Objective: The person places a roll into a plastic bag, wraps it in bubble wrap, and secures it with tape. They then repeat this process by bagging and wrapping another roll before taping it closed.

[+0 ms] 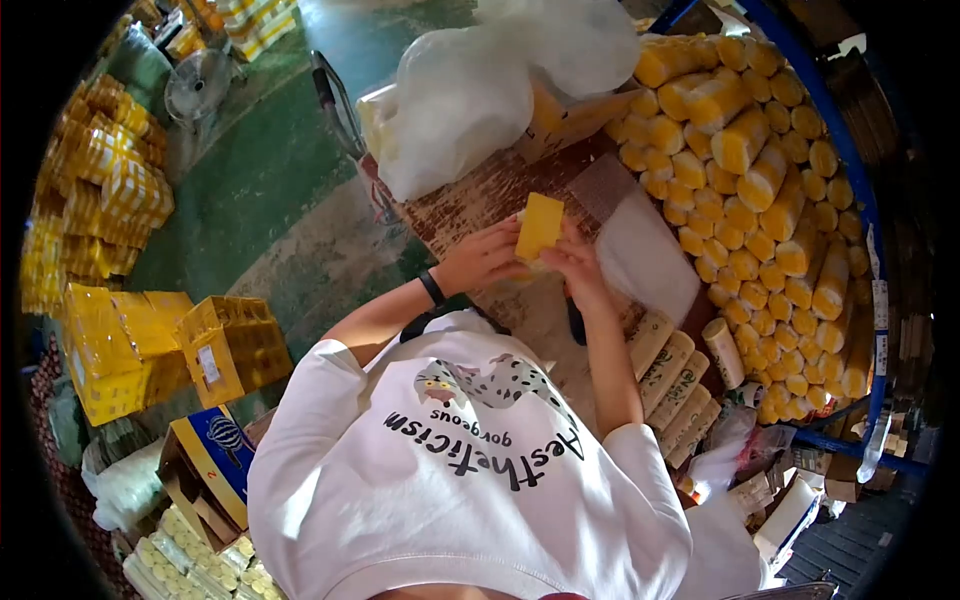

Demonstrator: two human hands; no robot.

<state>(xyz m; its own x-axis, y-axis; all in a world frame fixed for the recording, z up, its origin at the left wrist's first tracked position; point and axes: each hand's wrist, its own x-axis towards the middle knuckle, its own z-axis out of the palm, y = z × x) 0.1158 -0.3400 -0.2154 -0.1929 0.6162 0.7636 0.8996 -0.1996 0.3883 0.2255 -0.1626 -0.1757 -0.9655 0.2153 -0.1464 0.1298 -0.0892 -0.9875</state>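
A small flat yellow rectangular piece (541, 226) is held up over the work table, and I cannot make out its material. My left hand (485, 256), with a dark band on its wrist, has its fingers closed at the piece's left edge. On the other side, my right hand (577, 262) grips the lower right edge with thumb and fingers. Something pale shows just beneath the piece, partly hidden by my hands. To the right of my right hand lies a translucent bubble-wrap sheet (648, 248) on the brown table top (455, 222).
Big translucent plastic bags (465, 105) sit at the table's far side by a cardboard box (560, 122). Yellow rolls (745, 215) are stacked high on the right. Wrapped packs (672, 385) lie near my right elbow. Yellow-taped boxes (235, 345) and a fan (198, 88) stand left.
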